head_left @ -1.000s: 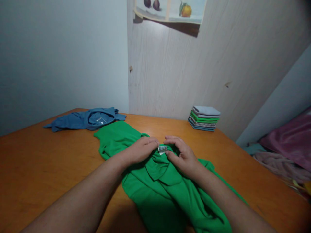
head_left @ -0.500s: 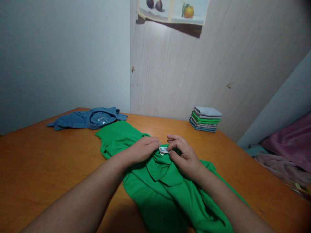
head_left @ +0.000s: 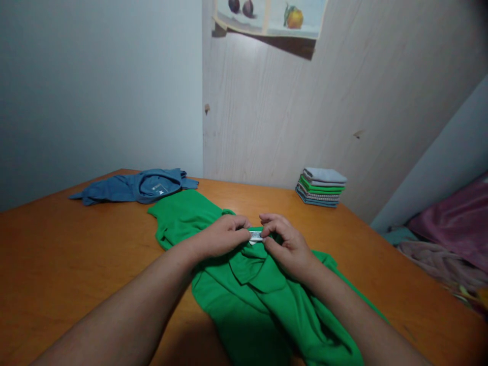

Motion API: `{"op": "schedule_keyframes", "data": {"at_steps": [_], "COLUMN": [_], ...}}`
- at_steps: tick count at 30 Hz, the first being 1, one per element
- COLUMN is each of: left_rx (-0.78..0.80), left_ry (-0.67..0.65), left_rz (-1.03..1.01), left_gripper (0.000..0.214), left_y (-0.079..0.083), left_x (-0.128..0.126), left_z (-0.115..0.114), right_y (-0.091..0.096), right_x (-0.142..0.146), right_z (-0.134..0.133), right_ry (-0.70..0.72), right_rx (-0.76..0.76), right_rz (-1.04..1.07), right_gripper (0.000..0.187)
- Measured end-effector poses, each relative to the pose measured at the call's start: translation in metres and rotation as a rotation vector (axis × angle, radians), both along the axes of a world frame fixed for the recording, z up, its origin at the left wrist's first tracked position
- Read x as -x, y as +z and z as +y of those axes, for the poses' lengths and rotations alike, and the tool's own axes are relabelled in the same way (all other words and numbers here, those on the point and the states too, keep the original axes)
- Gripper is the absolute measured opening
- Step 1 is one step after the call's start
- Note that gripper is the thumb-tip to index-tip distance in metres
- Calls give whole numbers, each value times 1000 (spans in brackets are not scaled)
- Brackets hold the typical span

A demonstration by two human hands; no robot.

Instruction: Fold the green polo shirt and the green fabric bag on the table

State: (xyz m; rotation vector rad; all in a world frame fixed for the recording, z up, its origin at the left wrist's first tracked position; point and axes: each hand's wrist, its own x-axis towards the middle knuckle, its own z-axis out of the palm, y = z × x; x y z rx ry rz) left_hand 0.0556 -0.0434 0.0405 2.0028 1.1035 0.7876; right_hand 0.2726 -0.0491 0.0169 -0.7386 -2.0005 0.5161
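A green collared shirt (head_left: 244, 310) lies loosely spread and wrinkled on the table in front of me. At its neckline shows a small white label (head_left: 255, 236) with dark print. My left hand (head_left: 224, 235) is closed at the label's left end, thumb and fingers pinching it. On the right end, my right hand (head_left: 285, 244) pinches the label between thumb and index finger, its other fingers loosely bent above. Between the two hands the label is stretched flat. The shirt's collar folds hang just below it.
A crumpled blue T-shirt (head_left: 129, 188) lies at the back left of the orange-brown table (head_left: 76, 264). At the back right stands a neat stack of folded clothes (head_left: 322, 188). Pink and beige fabrics (head_left: 453, 229) are beyond the right edge. Walls border the back.
My left thumb has come down onto the label's left end, so both hands now hold it. The label looks flatter and straighter. The shirt has hardly moved.
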Motion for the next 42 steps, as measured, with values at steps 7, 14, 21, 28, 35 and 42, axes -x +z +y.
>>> {"op": "schedule_keyframes", "data": {"at_steps": [7, 14, 21, 28, 35, 42], "left_rx": [33, 5, -7, 8, 34, -69], "left_ry": [-9, -7, -15, -52, -62, -35], "left_rz": [-46, -29, -8, -61, -47, -42], "left_gripper": [20, 18, 19, 24, 22, 25], "left_y": [-2, 1, -1, 7, 6, -1], "left_x": [0, -1, 0, -1, -2, -6], "left_z": [-1, -2, 0, -3, -6, -4], "right_y": [3, 3, 1, 1, -1, -2], "right_x": [0, 1, 1, 0, 0, 0], "right_z": [-2, -2, -2, -3, -1, 3], "right_ry": [-4, -8, -5, -4, 37, -40], "right_rx": [-1, 16, -3, 65, 253, 317], "right_rz": [-3, 7, 4, 16, 123, 96], "right_gripper": [11, 9, 7, 2, 14, 19]}}
